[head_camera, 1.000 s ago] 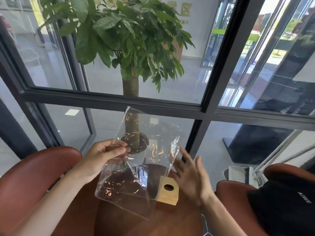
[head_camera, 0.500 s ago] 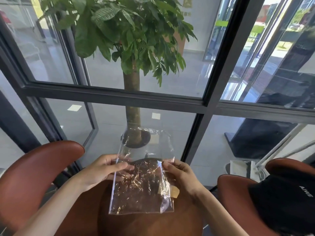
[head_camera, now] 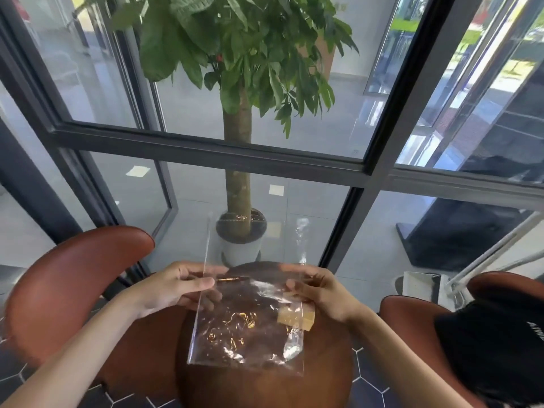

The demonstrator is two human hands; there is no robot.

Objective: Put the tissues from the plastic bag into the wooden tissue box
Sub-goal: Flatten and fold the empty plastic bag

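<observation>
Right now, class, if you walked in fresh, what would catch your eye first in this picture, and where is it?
First, the clear plastic bag, held up at centre by the left hand and right hand over the round brown table. Behind it, the wooden tissue box shows through the plastic. Beyond the window stands a tall potted tree, with brown chairs at either side.

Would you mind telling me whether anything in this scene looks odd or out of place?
One thing: the clear plastic bag, held at its sides by the left hand and right hand above the round brown table, looks empty, with no tissues visible inside. The small wooden tissue box shows through it, apparently upright and undamaged.
</observation>
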